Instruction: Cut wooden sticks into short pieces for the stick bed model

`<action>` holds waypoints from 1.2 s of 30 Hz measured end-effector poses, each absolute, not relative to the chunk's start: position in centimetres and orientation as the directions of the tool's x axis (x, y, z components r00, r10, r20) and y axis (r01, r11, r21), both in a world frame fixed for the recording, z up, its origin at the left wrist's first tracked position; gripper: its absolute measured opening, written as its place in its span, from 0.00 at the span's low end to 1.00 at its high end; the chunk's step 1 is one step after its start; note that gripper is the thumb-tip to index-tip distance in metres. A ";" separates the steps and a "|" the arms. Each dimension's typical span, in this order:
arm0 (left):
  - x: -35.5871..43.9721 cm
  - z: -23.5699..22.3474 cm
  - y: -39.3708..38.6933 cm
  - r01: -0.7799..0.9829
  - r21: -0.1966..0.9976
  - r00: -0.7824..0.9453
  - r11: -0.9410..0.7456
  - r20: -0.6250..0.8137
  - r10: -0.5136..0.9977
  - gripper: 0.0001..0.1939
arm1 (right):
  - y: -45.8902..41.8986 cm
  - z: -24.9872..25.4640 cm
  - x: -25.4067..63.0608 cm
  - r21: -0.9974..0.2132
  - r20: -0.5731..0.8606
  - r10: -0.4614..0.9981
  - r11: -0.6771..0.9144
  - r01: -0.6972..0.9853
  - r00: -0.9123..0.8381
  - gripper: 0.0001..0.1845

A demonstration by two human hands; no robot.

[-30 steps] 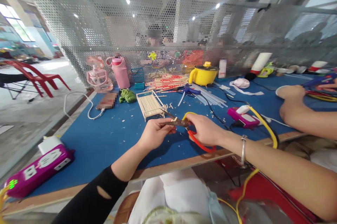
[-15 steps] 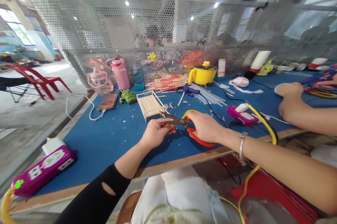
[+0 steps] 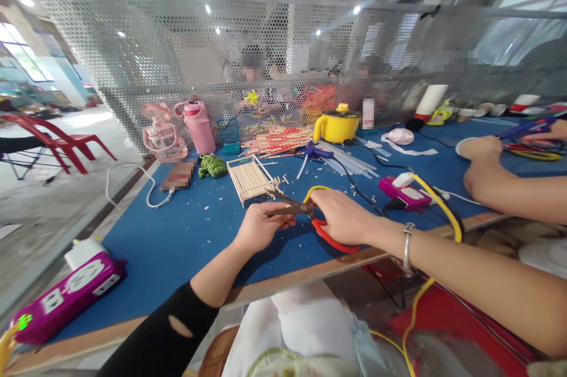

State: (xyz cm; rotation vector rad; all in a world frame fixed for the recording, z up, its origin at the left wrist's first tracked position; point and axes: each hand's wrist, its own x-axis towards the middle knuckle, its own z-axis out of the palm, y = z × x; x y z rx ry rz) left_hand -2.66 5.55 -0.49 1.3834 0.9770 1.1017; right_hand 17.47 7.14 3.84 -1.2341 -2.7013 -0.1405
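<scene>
My right hand [image 3: 343, 216] is closed round the scissors [image 3: 325, 229], which have one red and one yellow handle loop. Their dark blades are parted and point left, across the fingers of my left hand [image 3: 261, 226]. That hand is closed in a pinch beside the blades; whatever small thing it holds is mostly hidden by fingers and blades. Just beyond the blade tips, a small rack of pale wooden sticks [image 3: 251, 181] lies on the blue tabletop [image 3: 177, 253]. Short stick offcuts [image 3: 280, 181] are scattered next to it.
Behind stand a pink bottle [image 3: 199, 129], a bundle of red-marked sticks [image 3: 279, 139] and a yellow pot [image 3: 339, 127]. A blue glue gun [image 3: 316, 152] lies near clear glue sticks [image 3: 349, 158]. Purple power strips [image 3: 71, 294] flank me. Another person's arm [image 3: 509, 182] reaches in from the right.
The view has shifted slightly, so background things sit a little further left. Both hands and the scissors keep nearly the same pose, the blades still parted.
</scene>
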 end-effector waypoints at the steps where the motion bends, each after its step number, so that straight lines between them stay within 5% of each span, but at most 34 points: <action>1: -2.6 -0.4 5.5 -0.019 0.995 0.228 -0.095 0.097 0.969 0.14 | 7.1 3.8 17.5 -0.002 0.181 0.749 0.648 0.762 -0.637 0.07; 13: -2.2 -0.5 5.4 -0.036 0.999 0.213 0.000 0.008 0.977 0.16 | 7.2 2.4 17.5 -0.162 0.051 0.877 0.479 0.862 -0.478 0.07; 20: -2.4 -0.5 6.1 -0.146 0.970 0.228 0.195 -0.158 0.961 0.15 | 11.4 2.7 20.9 -0.051 -0.068 0.975 0.210 0.976 -0.213 0.22; 23: -2.8 -0.6 6.3 -0.146 0.970 0.234 0.192 -0.155 0.960 0.16 | 12.7 4.3 21.2 0.008 -0.112 0.978 0.176 0.984 -0.174 0.21; 27: -3.2 -0.4 6.1 -0.113 0.986 0.183 0.120 -0.098 0.978 0.18 | 12.1 6.3 18.8 -0.009 -0.036 0.956 0.292 0.956 -0.292 0.12; 33: -3.9 -0.5 5.9 0.110 0.992 0.038 -0.065 0.062 0.997 0.17 | 9.6 5.1 12.5 -0.430 0.295 0.691 0.713 0.554 -0.660 0.12; 36: -5.0 -0.6 5.7 0.270 0.956 -0.037 -0.113 0.128 0.991 0.14 | 9.7 3.9 10.4 -0.456 0.369 0.616 0.772 0.442 -0.696 0.09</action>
